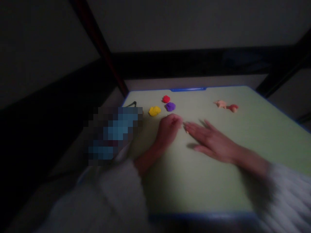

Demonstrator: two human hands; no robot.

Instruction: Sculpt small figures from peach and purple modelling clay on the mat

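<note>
the right hand [212,141] is held nearly flat, palm down, thumb spread; a small pale piece [187,131] is seen at its fingertips. the left hand [169,127] is curled beside them (whether anything is pinched cannot be told). just beyond the left hand, purple [170,106], yellow [155,111] and red lumps [166,99] are set.

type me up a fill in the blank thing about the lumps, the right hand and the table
The lump farthest left is coloured ____. Just beyond the purple lump, slightly leftward, sits a smaller lump coloured ____. The right hand has its palm facing ____. The green table has edge trim coloured ____.

Missing words: yellow; red; down; blue.
</note>
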